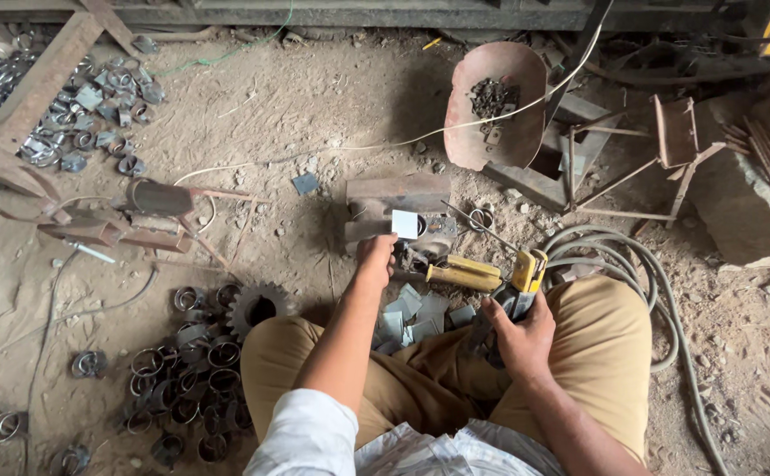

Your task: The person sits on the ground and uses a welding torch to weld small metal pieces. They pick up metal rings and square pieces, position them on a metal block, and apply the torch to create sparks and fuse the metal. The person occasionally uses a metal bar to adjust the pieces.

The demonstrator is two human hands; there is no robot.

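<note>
Left hand (374, 257) reaches forward, fingers closed on a small metal plate (405, 224) held against the steel block (396, 196) on the dirt floor; right hand (517, 330) grips a yellow-handled electrode holder (526, 275) near the right knee, cut plates (411, 316) piled between the legs

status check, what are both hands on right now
Left hand pinching small square metal plate against steel block. Right hand gripping yellow welding holder. Cut plates piled between knees, hose coiled alongside.

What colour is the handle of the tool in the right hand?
Yellow handle, held by the right hand; head view.
</note>
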